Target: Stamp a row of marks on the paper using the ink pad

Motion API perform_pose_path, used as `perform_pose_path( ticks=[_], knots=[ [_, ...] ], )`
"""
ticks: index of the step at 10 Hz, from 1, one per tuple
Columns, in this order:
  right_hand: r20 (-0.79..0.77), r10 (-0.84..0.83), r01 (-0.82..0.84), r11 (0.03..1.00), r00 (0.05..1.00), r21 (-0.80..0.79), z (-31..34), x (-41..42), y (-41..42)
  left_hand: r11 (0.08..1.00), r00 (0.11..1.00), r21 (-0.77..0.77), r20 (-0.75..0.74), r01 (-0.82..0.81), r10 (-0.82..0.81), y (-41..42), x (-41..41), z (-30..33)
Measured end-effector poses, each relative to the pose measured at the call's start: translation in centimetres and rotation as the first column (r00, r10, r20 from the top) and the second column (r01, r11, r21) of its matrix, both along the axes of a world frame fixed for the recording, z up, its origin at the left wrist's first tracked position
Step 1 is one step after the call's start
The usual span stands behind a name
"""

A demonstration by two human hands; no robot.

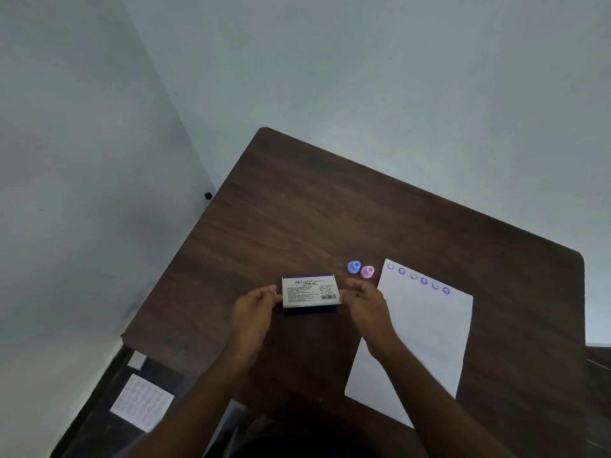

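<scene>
I saw the ink pad (310, 291) sitting near the middle of the dark wood table (297, 200), its white printed lid on top with a dark purple base showing along the near edge. My left hand (254, 309) was at the pad's left end, fingers curled, tips at or just touching the lid edge. I couldn't tell if it really gripped. The right hand (365, 304) sat at the pad's right end, fingers loosely curled toward the lid corner; contact was again unclear because of blur.

Just beyond the right hand stood a blue stamp (353, 266) and a pink stamp (367, 272), side by side, close to the paper's top left corner. The white paper (426, 328) lay to the right of the pad, tilted, with a row of six purple smiley marks (418, 278) along its far edge. The right forearm crossed the paper's near left part.

A white sheet with faint round shapes (142, 401) lay lower left, off the table.
</scene>
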State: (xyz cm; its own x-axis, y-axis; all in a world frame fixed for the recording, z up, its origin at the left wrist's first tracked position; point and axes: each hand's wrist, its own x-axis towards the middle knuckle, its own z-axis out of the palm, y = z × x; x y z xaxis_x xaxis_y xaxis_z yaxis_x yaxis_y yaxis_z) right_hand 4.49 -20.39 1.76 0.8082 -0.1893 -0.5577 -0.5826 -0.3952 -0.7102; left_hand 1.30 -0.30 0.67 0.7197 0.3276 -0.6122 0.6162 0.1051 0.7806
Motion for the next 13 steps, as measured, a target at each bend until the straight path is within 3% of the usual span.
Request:
perform_pose_path(
  ticks=[3,9,11,12,13],
  knots=[
    [-0.08,-0.018,0.02,1.0,0.997,0.02,-1.2,-0.4,-0.1,0.997,0.996,0.048,-0.07,0.06,-0.057,-0.2,-0.1,-2.1],
    [-0.084,0.013,-0.014,1.0,0.996,-0.001,-2.3,-0.5,0.3,0.986,0.988,0.112,-0.101,0.126,-0.115,-0.4,-0.1,-2.0],
    [0.025,0.085,-0.076,0.963,0.996,-0.259,-2.0,-0.5,0.3,0.984,0.99,0.123,-0.069,0.13,-0.123,-0.1,0.0,-2.0],
    [0.11,0.115,-0.074,0.943,0.987,-0.323,-1.5,-0.4,0.3,0.966,0.988,0.21,-0.005,0.152,-0.155,0.1,0.0,-1.9],
    [0.163,0.092,-0.036,0.947,0.982,-0.319,-1.1,-0.4,0.2,0.869,0.964,0.46,0.093,0.18,-0.249,0.0,0.2,-1.3]
  ],
)
